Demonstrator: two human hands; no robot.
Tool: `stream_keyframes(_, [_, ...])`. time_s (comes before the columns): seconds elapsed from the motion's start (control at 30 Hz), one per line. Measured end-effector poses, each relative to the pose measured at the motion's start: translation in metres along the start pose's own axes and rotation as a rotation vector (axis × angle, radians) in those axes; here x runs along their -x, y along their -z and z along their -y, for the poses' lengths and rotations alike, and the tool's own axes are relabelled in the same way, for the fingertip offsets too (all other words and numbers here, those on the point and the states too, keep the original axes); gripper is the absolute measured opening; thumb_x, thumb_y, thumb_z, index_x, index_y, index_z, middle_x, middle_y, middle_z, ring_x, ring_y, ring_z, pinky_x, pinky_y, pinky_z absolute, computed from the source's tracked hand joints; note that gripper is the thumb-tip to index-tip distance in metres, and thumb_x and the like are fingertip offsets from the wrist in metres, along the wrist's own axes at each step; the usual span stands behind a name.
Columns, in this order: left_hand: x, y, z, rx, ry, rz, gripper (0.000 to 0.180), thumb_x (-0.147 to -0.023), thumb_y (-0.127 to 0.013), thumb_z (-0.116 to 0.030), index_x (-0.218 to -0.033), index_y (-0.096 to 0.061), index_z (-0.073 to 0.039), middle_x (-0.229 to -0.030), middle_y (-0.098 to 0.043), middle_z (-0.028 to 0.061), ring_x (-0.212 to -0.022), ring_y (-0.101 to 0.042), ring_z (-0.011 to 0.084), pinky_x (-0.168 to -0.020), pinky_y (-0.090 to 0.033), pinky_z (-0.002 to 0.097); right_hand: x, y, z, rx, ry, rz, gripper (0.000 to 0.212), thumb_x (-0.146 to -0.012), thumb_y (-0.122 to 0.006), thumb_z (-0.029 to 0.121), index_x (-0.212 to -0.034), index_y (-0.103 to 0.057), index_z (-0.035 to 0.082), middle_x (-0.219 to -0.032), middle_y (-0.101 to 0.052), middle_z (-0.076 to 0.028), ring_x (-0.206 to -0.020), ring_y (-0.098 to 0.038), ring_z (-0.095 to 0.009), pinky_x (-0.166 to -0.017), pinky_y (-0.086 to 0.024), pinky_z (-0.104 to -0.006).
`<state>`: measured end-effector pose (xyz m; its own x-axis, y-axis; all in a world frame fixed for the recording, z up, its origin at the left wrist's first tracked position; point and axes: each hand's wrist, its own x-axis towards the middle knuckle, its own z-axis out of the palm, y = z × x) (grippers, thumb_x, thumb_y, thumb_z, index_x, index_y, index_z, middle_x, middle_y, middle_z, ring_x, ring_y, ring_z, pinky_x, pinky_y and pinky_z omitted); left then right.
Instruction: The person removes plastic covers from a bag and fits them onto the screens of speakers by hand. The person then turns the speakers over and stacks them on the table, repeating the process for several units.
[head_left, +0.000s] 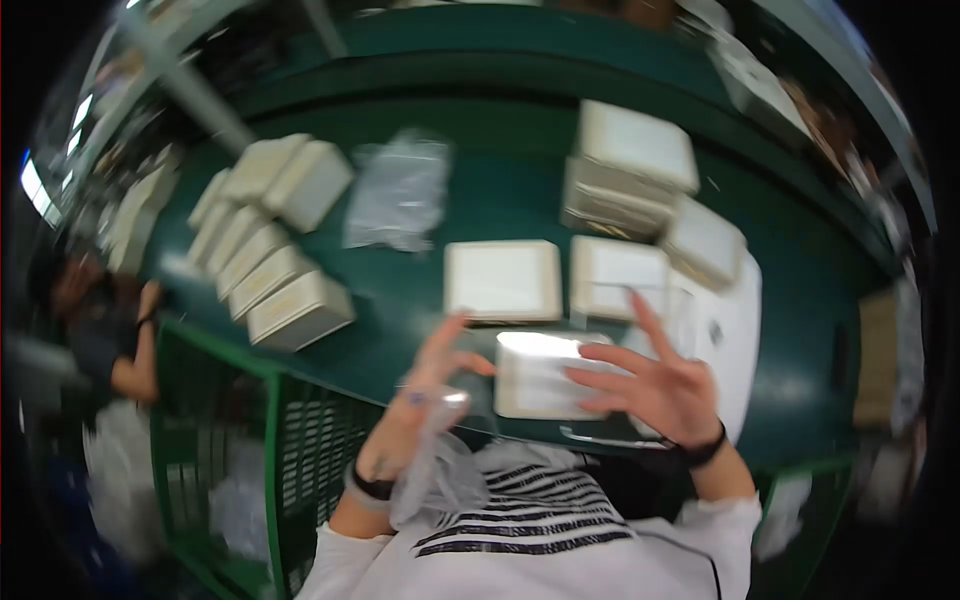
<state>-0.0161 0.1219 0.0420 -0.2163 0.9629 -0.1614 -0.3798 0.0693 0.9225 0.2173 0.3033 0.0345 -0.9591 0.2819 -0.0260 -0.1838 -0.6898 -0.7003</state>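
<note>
Two hands meet over a flat white rectangular box (535, 375) at the near edge of the dark green counter (500, 190). The left hand (425, 385) pinches a crumpled clear plastic bag (440, 475); the right hand (655, 385) is spread open, fingertips on the box. Best to steady the box squarely while the bag's mouth is opened.

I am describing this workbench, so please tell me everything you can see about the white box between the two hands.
The white box is flat and rectangular with rounded corners, looks like cardboard or plastic, and seems closed. It lies at the near edge of the green table, its top catching bright light. The right hand spreads fingers over its right part; the left hand, holding a clear plastic bag, is at its left edge. Motion blur hides finer details.
</note>
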Motion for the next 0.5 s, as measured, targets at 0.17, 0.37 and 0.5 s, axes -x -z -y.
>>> stream_keyframes(0.17, [0.013, 0.014, 0.027, 0.282, 0.226, 0.187, 0.111, -0.077, -0.038, -0.085, -0.152, -0.011, -0.007, -0.118, -0.051, 0.0192, -0.054, -0.033, 0.006, -0.051, -0.029, 0.017, 0.037, 0.008, 0.01, -0.316, 0.085, -0.103, 0.077, -0.09, -0.04, 0.062, -0.152, -0.003, 0.038, -0.152, -0.017, -0.03, -0.139, -0.015, -0.054, -0.106, -0.021, -0.0698])
stream_keyframes(0.37, [0.034, 0.007, 0.053, 0.904, 0.282, 0.284, 0.102, -0.083, -0.027, -0.082, -0.153, -0.013, -0.009, -0.119, -0.054, 0.0207, -0.061, -0.036, 0.009, -0.054, -0.032, 0.0187, 0.047, 0.02, 0.004, -0.358, 0.177, -0.178, 0.078, -0.091, -0.04, 0.062, -0.153, -0.002, 0.035, -0.152, -0.017, -0.031, -0.139, -0.017, -0.051, -0.107, -0.02, -0.0681])
stream_keyframes(0.5, [0.031, 0.026, 0.019, 0.199, 0.117, 0.131, 0.115, -0.073, -0.035, -0.088, -0.152, -0.017, -0.006, -0.115, -0.055, 0.0233, -0.061, -0.04, 0.0137, -0.056, -0.037, 0.0229, 0.015, 0.032, 0.044, 0.996, 0.32, -0.304, 0.099, -0.078, -0.064, 0.059, -0.153, -0.013, 0.02, -0.15, -0.026, -0.025, -0.14, -0.022, -0.044, -0.113, -0.021, -0.051])
